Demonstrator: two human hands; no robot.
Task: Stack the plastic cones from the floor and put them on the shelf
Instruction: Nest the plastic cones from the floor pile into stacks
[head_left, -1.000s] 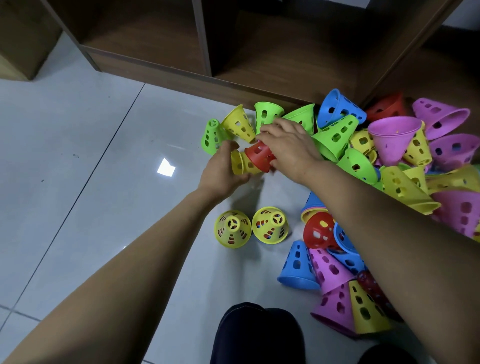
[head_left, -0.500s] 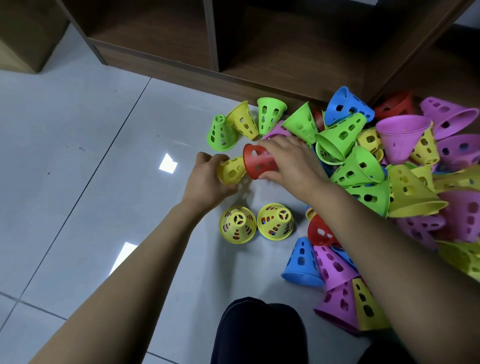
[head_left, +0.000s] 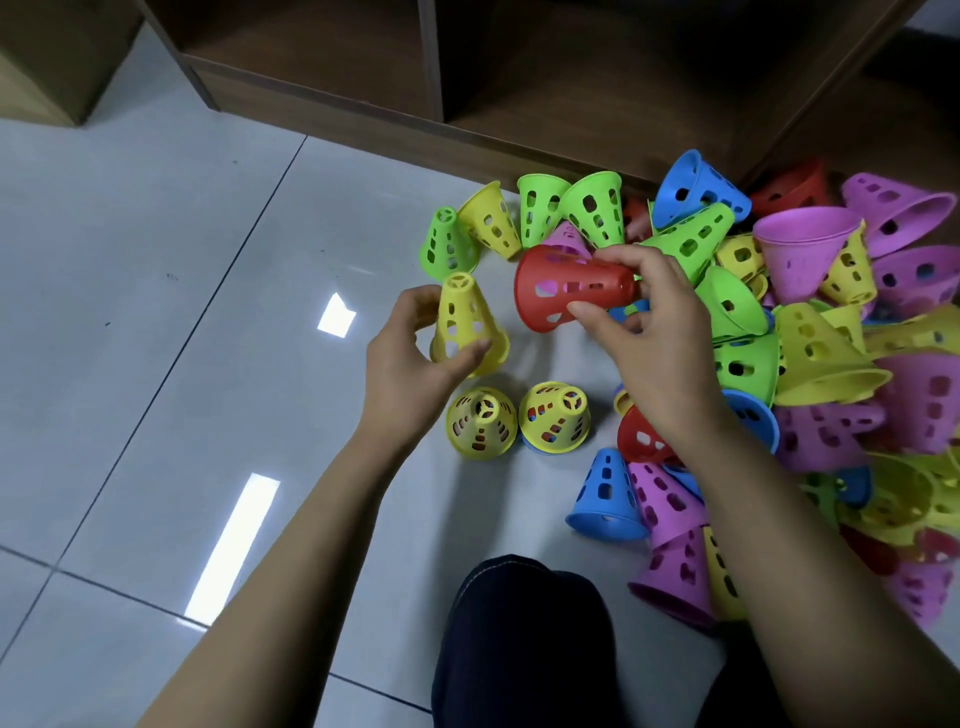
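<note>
My left hand (head_left: 402, 358) grips a yellow perforated cone (head_left: 465, 325) near its wide base, narrow tip pointing up and away. My right hand (head_left: 649, 332) holds a red cone (head_left: 566, 293) on its side by the narrow end, its wide mouth facing left toward the yellow one. The two cones are apart, with a small gap between them. Two short stacks topped with yellow cones (head_left: 480, 423) (head_left: 555, 418) stand upright on the floor just below my hands. A large heap of green, blue, purple, yellow and red cones (head_left: 810, 338) lies to the right.
The brown wooden shelf (head_left: 545, 67) with open low compartments stands along the top, right behind the heap. Grey glossy floor tiles (head_left: 156, 312) stretch to the left. My dark-trousered knee (head_left: 519, 639) is at the bottom centre. A blue cone (head_left: 605, 488) lies near it.
My hands have pulled the red and yellow cones apart. The yellow cone has turned upright in my left hand, and the red one has been lifted up and to the right.
</note>
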